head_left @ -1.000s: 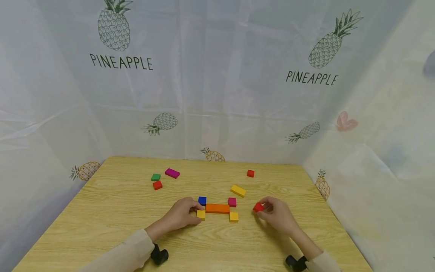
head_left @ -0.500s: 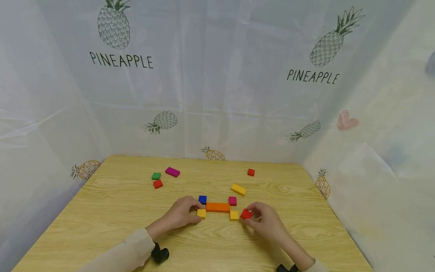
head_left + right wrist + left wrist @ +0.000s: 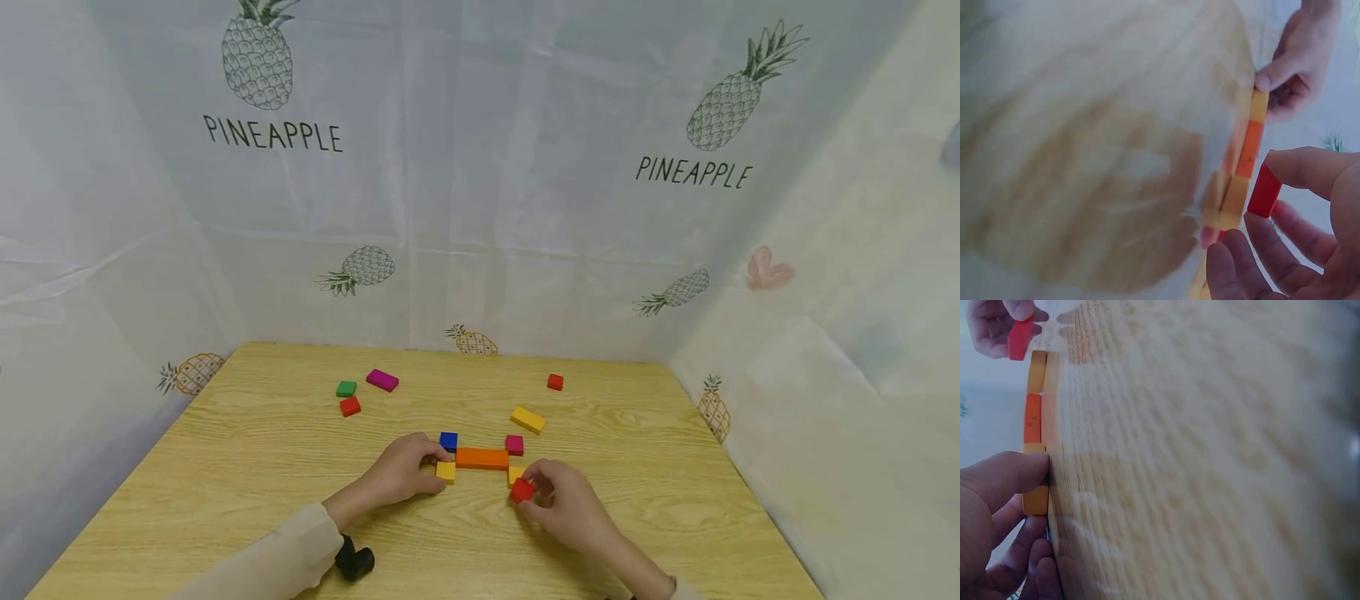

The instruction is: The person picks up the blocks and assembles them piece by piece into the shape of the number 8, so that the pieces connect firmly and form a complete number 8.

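In the head view, my right hand (image 3: 566, 504) pinches a small red block (image 3: 522, 491) between thumb and fingers. The red block overlaps the front-right yellow block (image 3: 513, 475); the right wrist view shows it raised off the tabletop. My left hand (image 3: 405, 468) holds the front-left yellow block (image 3: 446, 473), its thumb on one side and fingers on the other. Between these yellow blocks lies a long orange block (image 3: 482, 459). A blue block (image 3: 448, 442) stands at its back-left corner and a pink block (image 3: 514, 445) at its back-right corner.
Behind lies a longer yellow block (image 3: 528, 420), with a red block (image 3: 555, 382) farther back. At the back left are a green block (image 3: 347, 389), another red block (image 3: 350, 407) and a purple block (image 3: 382, 380). A pineapple-print curtain (image 3: 510, 208) encloses the wooden table (image 3: 247, 467).
My right hand has carried the red block leftward and slightly nearer to me, from out on the right to the front-right yellow block. My left hand has stayed at its yellow block.
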Demonstrator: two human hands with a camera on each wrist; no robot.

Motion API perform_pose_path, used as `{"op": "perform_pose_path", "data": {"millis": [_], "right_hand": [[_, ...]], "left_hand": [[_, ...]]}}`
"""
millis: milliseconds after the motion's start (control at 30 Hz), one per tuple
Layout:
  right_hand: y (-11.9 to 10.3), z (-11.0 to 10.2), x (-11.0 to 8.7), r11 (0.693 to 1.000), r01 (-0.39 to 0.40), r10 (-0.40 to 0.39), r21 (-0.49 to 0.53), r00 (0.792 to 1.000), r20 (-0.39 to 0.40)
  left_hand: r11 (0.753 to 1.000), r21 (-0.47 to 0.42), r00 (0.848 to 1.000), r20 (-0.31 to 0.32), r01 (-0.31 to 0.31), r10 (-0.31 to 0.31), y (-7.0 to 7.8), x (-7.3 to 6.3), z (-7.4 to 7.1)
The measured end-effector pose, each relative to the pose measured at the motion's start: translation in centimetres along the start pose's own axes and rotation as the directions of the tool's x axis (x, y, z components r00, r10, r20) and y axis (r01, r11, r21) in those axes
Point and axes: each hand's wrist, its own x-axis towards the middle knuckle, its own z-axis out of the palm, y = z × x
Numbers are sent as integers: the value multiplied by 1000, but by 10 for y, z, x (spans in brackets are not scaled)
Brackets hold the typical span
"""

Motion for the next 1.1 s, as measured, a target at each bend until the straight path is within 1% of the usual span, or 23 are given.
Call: {"op": "perform_pose_path", "data": {"millis": [133, 500, 633, 867, 1100], "right_hand": [[-1, 4, -1, 1000, -5, 5, 2, 1000, 13], [-7, 11, -1, 998, -22, 25, -57, 999, 49], [-7, 11, -1, 997, -15, 19, -81, 999, 45], [-11, 11, 0, 992, 9, -3, -127, 999, 48], [-10, 12, 0, 989, 15, -8, -147, 999, 51]], "left_hand": [[1000, 7, 1000, 6, 9, -9, 0, 1, 1], [1000, -10, 1000, 13, 7, -7, 5, -2, -1], [1000, -12, 1000, 12, 4, -4, 6, -2, -1], [1000, -1, 1000, 13, 11, -11, 3, 0, 0], [1000, 2, 1000, 8, 2, -2, 3, -1, -1]]}}
